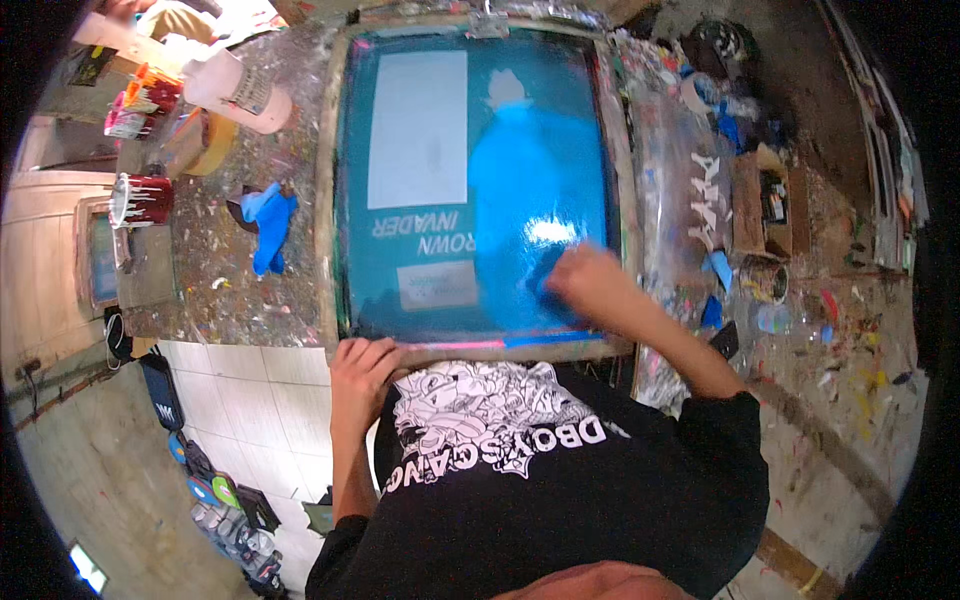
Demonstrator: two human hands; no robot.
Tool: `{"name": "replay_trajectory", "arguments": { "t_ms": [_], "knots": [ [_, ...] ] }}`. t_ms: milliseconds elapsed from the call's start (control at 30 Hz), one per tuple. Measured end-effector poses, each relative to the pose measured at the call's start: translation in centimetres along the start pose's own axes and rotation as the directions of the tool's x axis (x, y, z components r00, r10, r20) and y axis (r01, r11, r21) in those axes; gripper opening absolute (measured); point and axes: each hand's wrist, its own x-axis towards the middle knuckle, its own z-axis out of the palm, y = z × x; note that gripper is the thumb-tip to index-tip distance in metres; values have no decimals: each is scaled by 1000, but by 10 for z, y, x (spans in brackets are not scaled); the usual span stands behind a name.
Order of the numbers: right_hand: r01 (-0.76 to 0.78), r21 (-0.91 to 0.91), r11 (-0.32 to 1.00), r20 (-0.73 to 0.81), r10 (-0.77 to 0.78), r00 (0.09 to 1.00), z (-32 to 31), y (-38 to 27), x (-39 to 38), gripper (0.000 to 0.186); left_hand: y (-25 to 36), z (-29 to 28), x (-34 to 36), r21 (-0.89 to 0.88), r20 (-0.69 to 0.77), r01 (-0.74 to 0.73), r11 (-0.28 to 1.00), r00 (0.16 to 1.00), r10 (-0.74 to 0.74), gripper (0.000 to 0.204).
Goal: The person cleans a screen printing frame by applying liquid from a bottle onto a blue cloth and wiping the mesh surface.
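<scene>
A silk-screen printing frame [325,190] lies flat before me, its teal mesh [420,235] showing pale stencil shapes. Wet, shiny bright blue ink [515,190] covers much of the right side of the mesh. My right hand [585,285], somewhat blurred, is closed and low over this ink, toward the near right. A darker blue patch shows by its fingers; whether it is a rag or only ink I cannot tell. My left hand [365,362] grips the frame's near left corner, fingers curled over the edge.
Left of the frame, a blue-stained rag [268,225] lies on the paint-spattered table [290,300]. A white plastic bucket [238,90] and paint-dripped pots [140,200] stand farther left. To the right are a cardboard box [770,205], a can [765,280] and scraps.
</scene>
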Motion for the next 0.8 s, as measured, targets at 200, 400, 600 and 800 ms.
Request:
{"name": "replay_trajectory", "arguments": {
  "t_ms": [200,400,600,800],
  "knots": [
    [-7,19,1000,231,3,973,-19,22,-17,10,-3,1,1,21,5,-24,999,1000,24,32],
    [-181,-60,982,-225,163,960,7,74,24,13,-1,-2,3,45,18,-20,999,1000,19,32],
    [13,212,977,-237,38,971,12,16,23,15,-1,-1,5,57,3,-54,997,999,54,31],
    [-49,119,992,-434,96,896,17,35,40,19,-2,-2,4,68,-6,-74,995,997,75,30]
  ]
}}
